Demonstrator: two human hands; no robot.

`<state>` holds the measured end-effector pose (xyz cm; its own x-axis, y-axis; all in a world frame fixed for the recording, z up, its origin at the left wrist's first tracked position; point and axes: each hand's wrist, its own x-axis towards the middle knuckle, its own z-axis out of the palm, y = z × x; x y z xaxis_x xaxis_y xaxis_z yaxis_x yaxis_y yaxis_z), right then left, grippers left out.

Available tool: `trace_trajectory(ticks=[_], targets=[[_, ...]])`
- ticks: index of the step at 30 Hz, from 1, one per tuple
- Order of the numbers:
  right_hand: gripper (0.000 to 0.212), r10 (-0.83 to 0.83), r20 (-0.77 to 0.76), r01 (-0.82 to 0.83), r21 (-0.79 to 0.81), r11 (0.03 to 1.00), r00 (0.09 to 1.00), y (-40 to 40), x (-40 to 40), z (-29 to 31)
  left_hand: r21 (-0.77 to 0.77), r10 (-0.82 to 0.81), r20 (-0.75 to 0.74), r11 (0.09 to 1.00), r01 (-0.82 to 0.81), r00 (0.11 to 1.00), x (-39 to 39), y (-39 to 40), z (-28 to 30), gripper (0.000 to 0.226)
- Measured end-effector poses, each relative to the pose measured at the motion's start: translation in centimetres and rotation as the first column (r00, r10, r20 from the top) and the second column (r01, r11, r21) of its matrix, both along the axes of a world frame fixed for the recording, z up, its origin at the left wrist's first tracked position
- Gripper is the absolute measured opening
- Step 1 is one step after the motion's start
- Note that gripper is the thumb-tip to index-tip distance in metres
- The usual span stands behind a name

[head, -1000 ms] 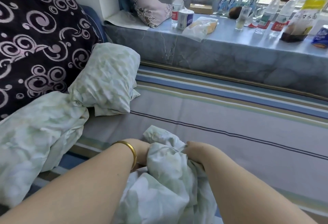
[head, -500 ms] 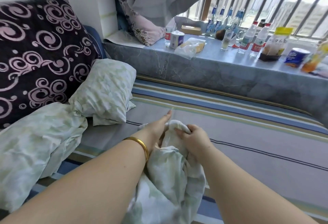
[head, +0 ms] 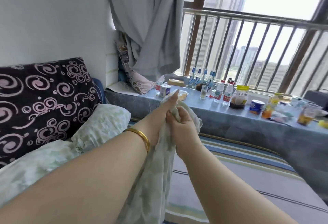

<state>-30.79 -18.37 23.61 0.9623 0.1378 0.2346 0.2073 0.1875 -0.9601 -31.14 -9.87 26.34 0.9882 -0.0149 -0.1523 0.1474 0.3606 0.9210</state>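
One second back you had the pale green cloth (head: 156,179) bunched low on the striped bed (head: 230,179) with both fists on it. Now it is raised well clear of the mattress, and your hands are up at the level of the window ledge (head: 221,122). The heap has become a hanging length, so you look to be past the gathering and into finding an end or an opening.

Your left hand (head: 159,117), the one with the gold bangle (head: 140,136) at its wrist, has gone from a fist to straight fingers, which lie along the cloth and point up and away from you. Whether any of them sit inside a fold I cannot tell, because the fabric hides that side. Your right hand (head: 181,126) is curled tight round the top of the cloth, just beside the left fingers and touching them.

The cloth's long axis now runs nearly upright. Its pinched top end points toward the ledge, and the loose bulk drops between your forearms to the lower edge of the view. The matching pillow (head: 101,124) lies apart on the left, against the dark swirl cushion (head: 44,99).
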Motion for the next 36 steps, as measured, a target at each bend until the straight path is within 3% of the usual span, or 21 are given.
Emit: trace_trajectory(ticks=[3, 6, 11, 13, 17, 19, 21, 22, 24, 26, 29, 32, 34, 36], targets=[[0.015, 0.043, 0.066, -0.048, 0.075, 0.996, 0.997, 0.8, -2.8, 2.1, 0.083, 0.06, 0.062, 0.994, -0.065, 0.996, -2.6, 0.2, 2.3, 0.061], [0.02, 0.034, 0.155, -0.046, 0.072, 0.996, 0.987, 1.1, -5.3, 4.0, 0.059, 0.129, 0.118, 0.989, -0.137, 0.984, -5.3, -0.7, 4.3, 0.066], [0.037, 0.015, 0.285, -0.014, -0.005, 1.0, 0.958, 0.2, -8.3, 7.1, 0.101, 0.269, 0.335, 0.943, -0.318, 0.903, -7.9, -1.1, 7.2, 0.043], [0.038, -0.005, 0.375, 0.06, -0.136, 0.989, 0.927, -0.6, -9.0, 8.5, 0.138, 0.273, 0.406, 0.925, -0.354, 0.872, -8.8, -0.8, 9.0, 0.031], [0.025, -0.014, 0.6, 0.277, -0.348, 0.896, 0.8, -3.6, -10.0, 10.8, 0.162, 0.293, 0.472, 0.898, -0.408, 0.832, -10.0, -0.2, 10.8, 0.036], [0.048, -0.141, 0.644, 0.437, -0.328, 0.837, 0.752, -5.8, -10.1, 11.4, 0.107, 0.324, 0.477, 0.901, -0.42, 0.817, -10.2, 0.1, 11.1, 0.038], [0.095, -0.257, 0.511, 0.448, -0.296, 0.844, 0.82, -8.0, -10.2, 11.7, 0.036, 0.308, 0.488, 0.928, -0.371, 0.817, -10.6, 0.4, 11.8, 0.037], [0.114, -0.237, 0.378, 0.359, -0.295, 0.886, 0.895, -9.0, -10.2, 11.6, 0.007, 0.276, 0.497, 0.947, -0.323, 0.822, -10.8, 0.4, 12.2, 0.04], [0.133, 0.027, 0.088, -0.009, -0.192, 0.981, 0.996, -10.3, -10.4, 11.0, 0.022, 0.189, 0.517, 0.972, -0.234, 0.835, -10.8, 0.3, 12.9, 0.052], [0.125, 0.384, -0.051, -0.384, 0.006, 0.923, 0.922, -11.1, -10.5, 10.0, 0.067, 0.076, 0.534, 0.989, -0.132, 0.842, -10.7, 0.2, 13.3, 0.049], [0.073, 0.631, -0.061, -0.626, 0.081, 0.775, 0.773, -11.2, -10.9, 9.1, 0.155, 0.014, 0.516, 0.982, -0.11, 0.856, -10.7, -0.4, 13.3, 0.055], [0.04, 0.513, -0.056, -0.516, -0.092, 0.852, 0.857, -10.8, -10.9, 9.7, 0.359, -0.057, 0.45, 0.925, -0.122, 0.891, -10.6, 0.0, 11.8, 0.073], [0.042, 0.367, -0.052, -0.37, -0.176, 0.912, 0.929, -10.7, -10.6, 10.3, 0.455, -0.262, 0.404, 0.889, 0.056, 0.876, -10.5, 1.0, 10.1, 0.073], [0.043, 0.288, -0.068, -0.296, -0.259, 0.92, 0.955, -10.5, -10.3, 10.4, 0.501, -0.434, 0.343, 0.835, 0.228, 0.833, -10.5, 1.9, 7.5, 0.09]])
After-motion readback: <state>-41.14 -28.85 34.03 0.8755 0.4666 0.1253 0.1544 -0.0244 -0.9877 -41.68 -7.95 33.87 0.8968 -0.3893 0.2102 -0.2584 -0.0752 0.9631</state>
